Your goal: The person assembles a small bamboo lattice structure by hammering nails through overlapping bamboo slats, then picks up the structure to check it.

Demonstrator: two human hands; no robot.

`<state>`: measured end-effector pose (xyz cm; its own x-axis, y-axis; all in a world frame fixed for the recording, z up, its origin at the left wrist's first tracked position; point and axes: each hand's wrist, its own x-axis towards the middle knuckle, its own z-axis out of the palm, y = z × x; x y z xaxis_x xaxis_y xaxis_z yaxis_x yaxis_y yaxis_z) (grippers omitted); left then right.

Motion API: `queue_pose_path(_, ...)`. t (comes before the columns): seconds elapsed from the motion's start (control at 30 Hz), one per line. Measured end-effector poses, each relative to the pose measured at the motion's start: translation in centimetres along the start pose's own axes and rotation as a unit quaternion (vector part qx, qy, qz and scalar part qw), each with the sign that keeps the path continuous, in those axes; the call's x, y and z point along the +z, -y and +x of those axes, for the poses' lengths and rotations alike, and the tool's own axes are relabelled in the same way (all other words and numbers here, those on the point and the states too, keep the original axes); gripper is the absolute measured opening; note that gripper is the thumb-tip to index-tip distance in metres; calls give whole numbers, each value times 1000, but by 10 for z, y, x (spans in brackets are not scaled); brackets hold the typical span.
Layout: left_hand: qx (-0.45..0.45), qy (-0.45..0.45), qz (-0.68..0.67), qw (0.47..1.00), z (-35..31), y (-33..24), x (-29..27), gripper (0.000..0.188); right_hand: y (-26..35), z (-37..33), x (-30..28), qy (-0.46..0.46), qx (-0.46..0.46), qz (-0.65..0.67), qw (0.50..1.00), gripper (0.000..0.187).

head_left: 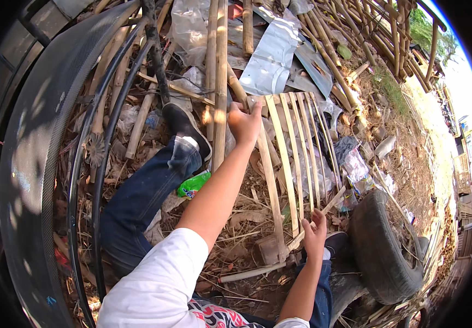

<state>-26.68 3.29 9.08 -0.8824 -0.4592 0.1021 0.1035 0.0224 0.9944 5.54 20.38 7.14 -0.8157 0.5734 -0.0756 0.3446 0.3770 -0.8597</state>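
A light frame of split bamboo slats (pixel 284 164), fixed across a bar at each end, slants over the littered ground in front of me. My left hand (pixel 245 121) is closed at the frame's far left corner, thumb raised. Around the near crossbar, close to the slat ends, the fingers of my right hand (pixel 315 232) are curled; their exact contact is partly hidden. Long bamboo poles (pixel 220 71) lie just left of my left hand. A wooden block (pixel 269 249) sits by the frame's near left corner.
A worn tyre (pixel 383 249) lies right of my right foot. Black curved metal tubes (pixel 91 136) and a large black panel (pixel 34 164) stand along the left. Bent metal sheeting (pixel 269 57), plastic scraps and a green wrapper (pixel 193 185) litter the ground. Bamboo is stacked far right.
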Motion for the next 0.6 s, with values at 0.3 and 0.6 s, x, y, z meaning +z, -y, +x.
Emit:
queue_pose_path(0.3, 74, 90, -28, 993, -38, -74, -21, 47, 48, -34, 32, 19, -55, -146, 988, 46)
queue_pose_path(0.6, 88, 185, -124, 971, -58, -105, -11, 54, 85, -15, -39, 20, -47, -96, 994, 38)
